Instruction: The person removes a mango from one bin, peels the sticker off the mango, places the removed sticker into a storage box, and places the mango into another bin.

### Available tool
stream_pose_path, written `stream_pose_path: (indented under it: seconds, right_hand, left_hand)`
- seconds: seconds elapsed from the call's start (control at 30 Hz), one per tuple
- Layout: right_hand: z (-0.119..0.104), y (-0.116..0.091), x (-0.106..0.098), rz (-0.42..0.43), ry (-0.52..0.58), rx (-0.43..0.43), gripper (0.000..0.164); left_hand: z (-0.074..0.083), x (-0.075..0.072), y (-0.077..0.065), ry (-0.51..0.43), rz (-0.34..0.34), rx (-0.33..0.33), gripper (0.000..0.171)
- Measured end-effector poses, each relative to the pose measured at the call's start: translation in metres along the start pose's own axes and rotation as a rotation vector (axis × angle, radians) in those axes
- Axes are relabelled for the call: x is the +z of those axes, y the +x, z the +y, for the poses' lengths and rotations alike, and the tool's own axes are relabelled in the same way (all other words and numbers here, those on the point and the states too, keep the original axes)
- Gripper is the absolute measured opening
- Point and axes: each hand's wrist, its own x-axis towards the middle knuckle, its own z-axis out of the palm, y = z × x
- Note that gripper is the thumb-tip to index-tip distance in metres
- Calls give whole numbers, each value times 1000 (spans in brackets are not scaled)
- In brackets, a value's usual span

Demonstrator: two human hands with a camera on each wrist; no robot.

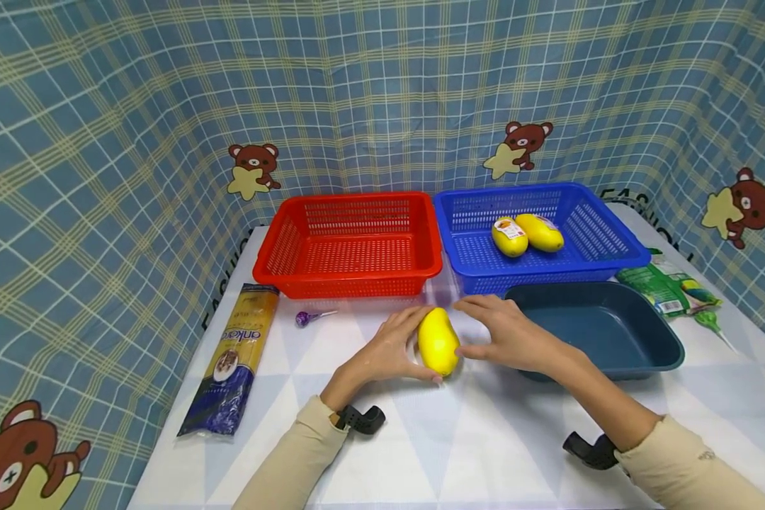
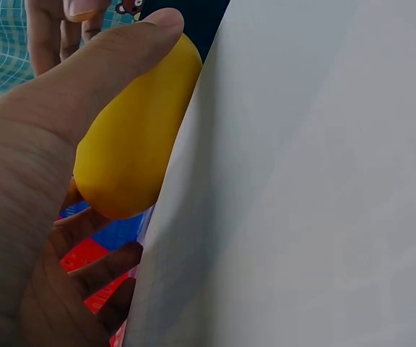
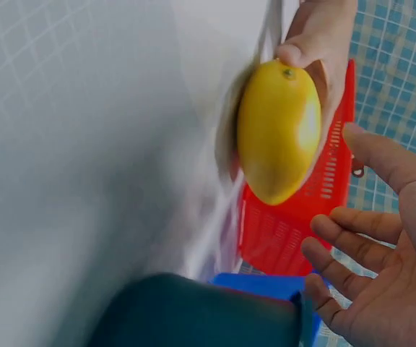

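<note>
A yellow mango (image 1: 438,342) is at the middle of the table, between the two hands. My left hand (image 1: 392,348) grips it from the left, thumb at its near end and fingers at its far end. In the left wrist view the thumb presses on the smooth mango (image 2: 136,137), low over the white cloth. My right hand (image 1: 510,333) is just right of the fruit, fingers spread and holding nothing. The right wrist view shows a gap between those fingers (image 3: 352,238) and the mango (image 3: 279,134). Two more mangoes (image 1: 528,235), one with a white label facing up, lie in the blue basket (image 1: 548,273).
A red basket (image 1: 350,287) stands at the back left, beside the blue one. The dark teal tub (image 1: 612,372) sits close under my right forearm. At left lie a pasta packet (image 1: 229,361) and a purple lollipop (image 1: 302,319); at right, a green packet (image 1: 666,287) and green lollipop (image 1: 707,320).
</note>
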Motion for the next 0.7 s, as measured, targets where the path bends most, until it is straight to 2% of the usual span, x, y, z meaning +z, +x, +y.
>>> stream_pose_path:
  seconds: [0.3,0.7]
  right_hand:
    - [2,9,19,-63,-14,14,93]
    - [1,15,28,-95,-80,12,114]
  left_hand:
    - [-2,2,-2,14,-14,-9,122]
    - [-2,-1,-1,2,-27,-10,122]
